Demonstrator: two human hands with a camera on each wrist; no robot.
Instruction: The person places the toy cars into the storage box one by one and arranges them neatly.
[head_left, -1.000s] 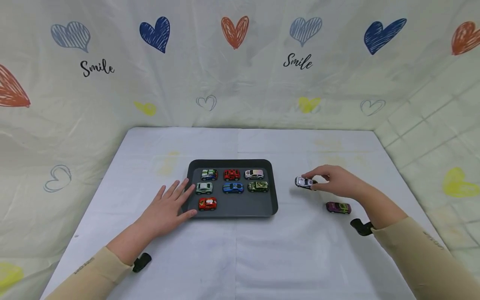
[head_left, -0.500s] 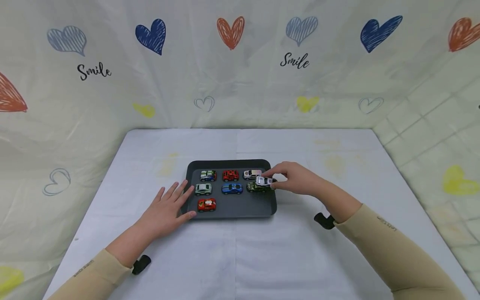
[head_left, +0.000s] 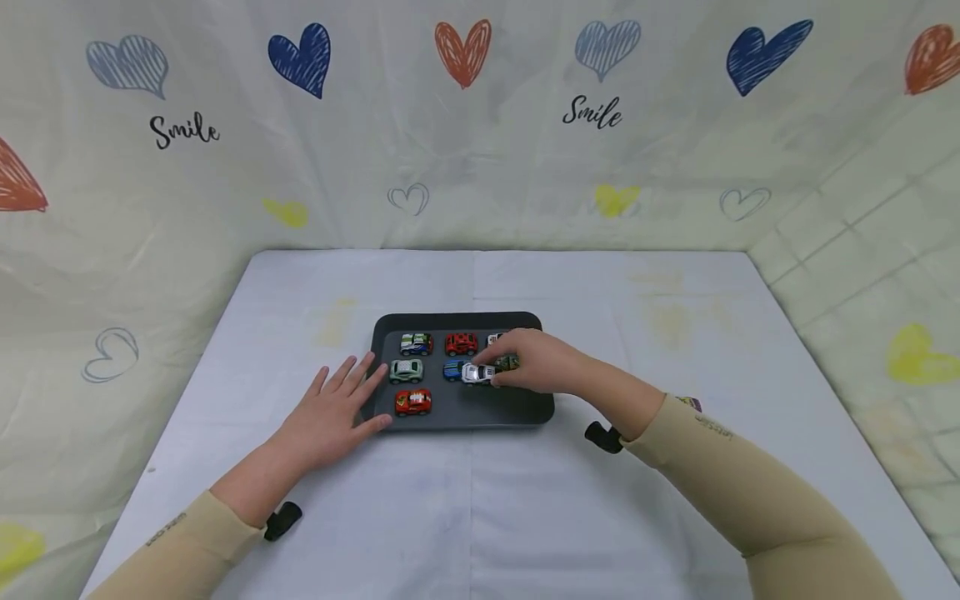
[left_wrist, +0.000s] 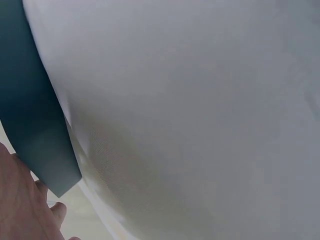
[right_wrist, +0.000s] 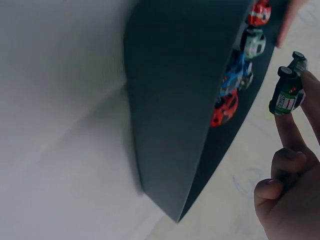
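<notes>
My right hand (head_left: 536, 362) pinches a small white toy car (head_left: 477, 374) between thumb and fingers, held above the dark grey tray (head_left: 457, 412). It partly covers a blue toy car (head_left: 452, 370) in the middle row. That hand also hides much of a camouflage car (head_left: 508, 362) and a white car (head_left: 493, 338). With fingers spread straight, my left hand (head_left: 326, 425) rests at the tray's left edge. Closest to it are a mint-green car (head_left: 406, 371) and a red car (head_left: 412, 402). In the right wrist view, the pinched car (right_wrist: 287, 92) shows its wheels.
Along the tray's back row stand a multicoloured car (head_left: 416, 343) and another red car (head_left: 461, 343). A purple car (head_left: 691, 403) on the white-covered table (head_left: 375, 517) is mostly hidden by the right sleeve. A curtain with printed hearts (head_left: 462, 54) hangs behind.
My right hand has carried the white toy car leftward from the table right of the tray to over the tray's middle. My left hand stays at the tray's left edge.
</notes>
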